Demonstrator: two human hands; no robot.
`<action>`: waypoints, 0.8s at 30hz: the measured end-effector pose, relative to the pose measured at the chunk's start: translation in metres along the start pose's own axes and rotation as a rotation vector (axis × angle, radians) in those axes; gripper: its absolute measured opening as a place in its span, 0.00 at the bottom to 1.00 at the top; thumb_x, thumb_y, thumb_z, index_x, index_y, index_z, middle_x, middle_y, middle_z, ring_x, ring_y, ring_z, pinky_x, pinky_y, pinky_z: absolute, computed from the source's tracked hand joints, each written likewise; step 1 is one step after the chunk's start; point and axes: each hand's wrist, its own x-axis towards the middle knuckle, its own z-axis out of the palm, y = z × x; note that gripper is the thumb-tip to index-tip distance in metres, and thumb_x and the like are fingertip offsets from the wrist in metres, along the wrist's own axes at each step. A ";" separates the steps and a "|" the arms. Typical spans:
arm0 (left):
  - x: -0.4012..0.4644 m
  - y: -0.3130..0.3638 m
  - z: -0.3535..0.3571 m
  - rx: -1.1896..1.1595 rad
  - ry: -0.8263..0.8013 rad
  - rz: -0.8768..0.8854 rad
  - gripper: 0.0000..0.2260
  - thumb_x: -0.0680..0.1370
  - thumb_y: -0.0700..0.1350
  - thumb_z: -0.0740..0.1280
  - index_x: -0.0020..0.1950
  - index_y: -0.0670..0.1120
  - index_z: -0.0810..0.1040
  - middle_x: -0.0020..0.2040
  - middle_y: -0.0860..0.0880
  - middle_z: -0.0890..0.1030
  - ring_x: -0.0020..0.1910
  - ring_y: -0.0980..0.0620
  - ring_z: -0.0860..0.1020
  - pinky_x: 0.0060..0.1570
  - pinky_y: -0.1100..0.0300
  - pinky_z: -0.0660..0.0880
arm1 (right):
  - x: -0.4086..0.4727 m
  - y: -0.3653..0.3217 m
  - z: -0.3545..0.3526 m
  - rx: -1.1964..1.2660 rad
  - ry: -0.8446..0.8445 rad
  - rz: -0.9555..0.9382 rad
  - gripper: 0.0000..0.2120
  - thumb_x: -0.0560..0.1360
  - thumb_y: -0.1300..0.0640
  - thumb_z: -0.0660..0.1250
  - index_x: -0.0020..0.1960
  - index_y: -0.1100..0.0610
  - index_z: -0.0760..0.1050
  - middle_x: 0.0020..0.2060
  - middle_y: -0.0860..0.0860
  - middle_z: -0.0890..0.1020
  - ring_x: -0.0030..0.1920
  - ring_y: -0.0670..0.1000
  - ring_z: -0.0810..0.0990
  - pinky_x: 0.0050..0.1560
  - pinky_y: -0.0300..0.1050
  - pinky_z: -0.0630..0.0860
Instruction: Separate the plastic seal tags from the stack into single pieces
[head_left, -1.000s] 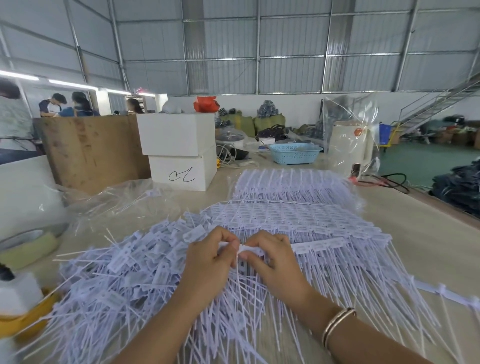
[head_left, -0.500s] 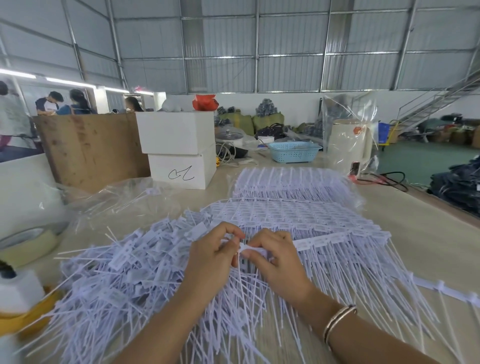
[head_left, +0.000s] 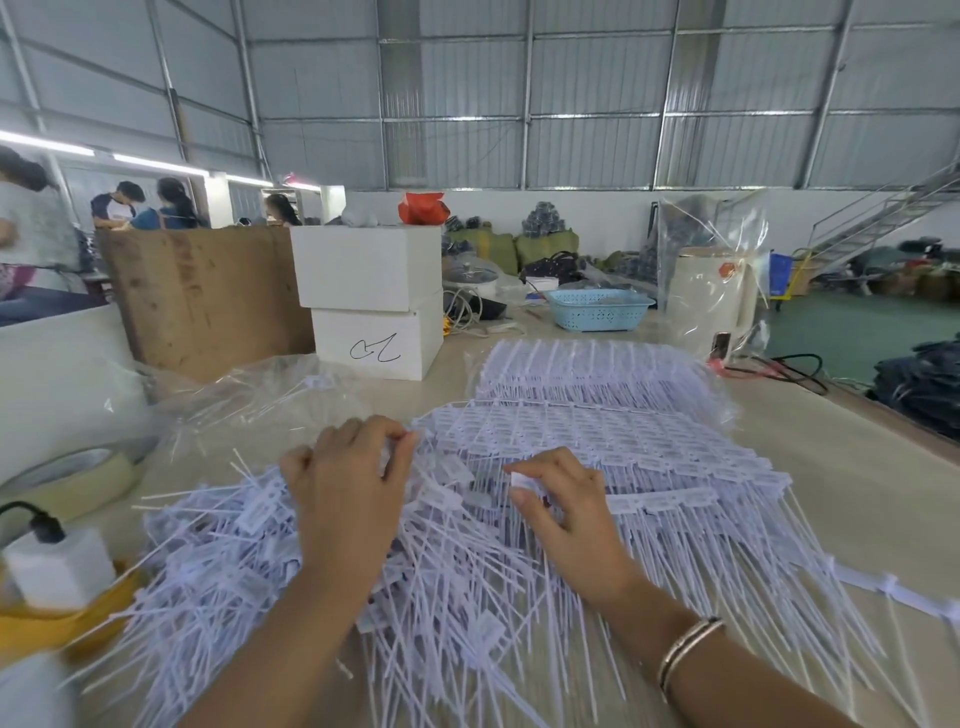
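both hands (head_left: 347, 493) (head_left: 566, 506) on tag pile (head_left: 218, 577)

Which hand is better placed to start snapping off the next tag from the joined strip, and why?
The right hand. It already pinches the end tag of the joined strip, which runs off to its right. The left hand has swung out over the loose pile, away from the strip.

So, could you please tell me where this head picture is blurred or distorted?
Head view: wide-angle bending curves the roof beams; the left hand and loose tags show motion smear; the right hand and joined stack look sharper.
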 end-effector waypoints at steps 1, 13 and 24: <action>0.000 -0.003 0.001 0.076 -0.042 -0.027 0.04 0.73 0.48 0.72 0.42 0.49 0.81 0.39 0.49 0.76 0.40 0.45 0.75 0.45 0.53 0.57 | -0.001 0.000 0.000 0.015 -0.007 0.000 0.09 0.77 0.50 0.59 0.53 0.39 0.73 0.47 0.41 0.73 0.52 0.54 0.73 0.55 0.29 0.56; -0.023 0.043 0.008 -0.136 -0.355 0.209 0.19 0.78 0.59 0.50 0.51 0.54 0.78 0.46 0.60 0.81 0.50 0.56 0.75 0.49 0.59 0.57 | -0.004 -0.001 0.001 0.204 0.006 -0.069 0.28 0.70 0.68 0.55 0.64 0.42 0.62 0.54 0.42 0.67 0.55 0.46 0.69 0.59 0.45 0.68; -0.031 0.038 0.022 -0.220 -0.388 0.099 0.09 0.79 0.52 0.59 0.38 0.56 0.69 0.29 0.59 0.66 0.39 0.57 0.66 0.46 0.58 0.54 | 0.005 -0.003 -0.007 -0.231 -0.018 -0.224 0.16 0.76 0.50 0.54 0.51 0.54 0.78 0.40 0.45 0.79 0.43 0.43 0.74 0.50 0.43 0.63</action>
